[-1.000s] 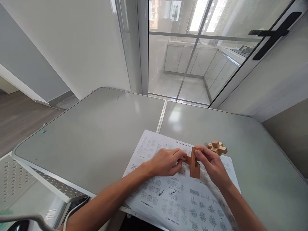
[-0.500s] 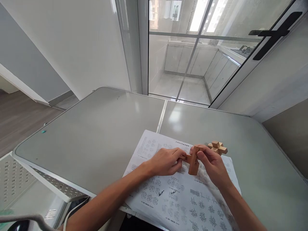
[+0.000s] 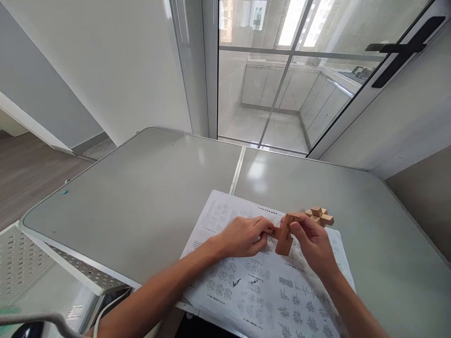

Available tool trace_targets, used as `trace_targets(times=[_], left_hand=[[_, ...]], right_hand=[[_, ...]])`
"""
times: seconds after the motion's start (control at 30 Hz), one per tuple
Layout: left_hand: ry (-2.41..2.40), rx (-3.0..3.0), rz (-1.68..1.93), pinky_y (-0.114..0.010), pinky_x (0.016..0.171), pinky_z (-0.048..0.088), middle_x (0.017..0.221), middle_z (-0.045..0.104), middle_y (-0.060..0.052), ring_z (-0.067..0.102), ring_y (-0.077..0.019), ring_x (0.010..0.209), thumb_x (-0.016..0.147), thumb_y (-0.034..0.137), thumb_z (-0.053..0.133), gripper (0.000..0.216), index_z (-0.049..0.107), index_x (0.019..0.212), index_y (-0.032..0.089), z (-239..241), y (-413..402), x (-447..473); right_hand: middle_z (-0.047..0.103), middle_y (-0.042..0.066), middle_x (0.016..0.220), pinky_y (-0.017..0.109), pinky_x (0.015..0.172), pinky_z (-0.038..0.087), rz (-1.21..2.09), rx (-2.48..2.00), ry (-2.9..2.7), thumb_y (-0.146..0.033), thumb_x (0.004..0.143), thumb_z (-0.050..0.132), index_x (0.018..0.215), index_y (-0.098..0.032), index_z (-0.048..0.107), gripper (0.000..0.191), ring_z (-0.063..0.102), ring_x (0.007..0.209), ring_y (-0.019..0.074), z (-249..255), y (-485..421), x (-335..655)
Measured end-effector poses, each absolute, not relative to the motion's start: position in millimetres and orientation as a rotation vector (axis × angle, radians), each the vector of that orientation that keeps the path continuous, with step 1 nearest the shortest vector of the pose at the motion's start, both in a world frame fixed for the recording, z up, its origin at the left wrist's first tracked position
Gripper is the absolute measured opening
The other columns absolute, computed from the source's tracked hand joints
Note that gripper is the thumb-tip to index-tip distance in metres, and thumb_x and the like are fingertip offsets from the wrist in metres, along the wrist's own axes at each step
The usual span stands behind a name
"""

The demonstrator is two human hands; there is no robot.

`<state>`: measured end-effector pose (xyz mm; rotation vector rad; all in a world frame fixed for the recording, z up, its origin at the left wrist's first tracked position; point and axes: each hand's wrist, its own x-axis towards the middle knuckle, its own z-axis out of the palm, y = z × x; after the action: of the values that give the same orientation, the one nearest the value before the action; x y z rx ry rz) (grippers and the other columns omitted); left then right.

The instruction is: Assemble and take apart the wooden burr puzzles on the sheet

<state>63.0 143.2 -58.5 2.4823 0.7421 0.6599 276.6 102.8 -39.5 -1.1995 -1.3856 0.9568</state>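
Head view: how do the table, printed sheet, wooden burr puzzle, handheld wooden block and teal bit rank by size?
1. Table
2. Printed sheet
3. Wooden burr puzzle and handheld wooden block: too alike to rank
4. Teal bit

Over a printed sheet [image 3: 268,291], the left hand [image 3: 244,237] pinches a wooden bar [image 3: 276,232], the right hand [image 3: 314,240] a tilted block [image 3: 284,239].

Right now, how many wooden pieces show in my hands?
2: a partly covered piece in your left hand and a tilted block in your right hand; more may be hidden.
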Motion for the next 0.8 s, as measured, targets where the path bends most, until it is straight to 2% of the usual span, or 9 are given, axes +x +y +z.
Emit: trace_targets(times=[0.3,0.8], left_hand=[[0.754,2.484,0.649,-0.027,0.067,0.053,0.11,0.077,-0.004,0.074,-0.0157,0.083,0.098,0.015,0.048,0.021,0.057,0.117,0.019,-57.4,143.2,63.6],[0.785,2.455,0.63,-0.028,0.067,0.052,0.112,0.078,-0.004,0.076,-0.0178,0.088,0.098,0.016,0.049,0.022,0.057,0.119,0.019,-57.8,143.1,63.7]], right_hand=[[0.068,0.004,0.074,0.029,0.059,0.057,0.944,-1.234,-1.399,-0.062,0.097,0.065,0.086,-0.022,0.071,0.042,0.063,0.065,0.019,-36.2,103.1,275.3],[0.072,0.005,0.083,0.032,0.065,0.059,0.922,-1.237,-1.377,-0.059,0.097,0.067,0.092,-0.023,0.072,0.037,0.067,0.073,0.0213,-40.7,102.6,279.3]])
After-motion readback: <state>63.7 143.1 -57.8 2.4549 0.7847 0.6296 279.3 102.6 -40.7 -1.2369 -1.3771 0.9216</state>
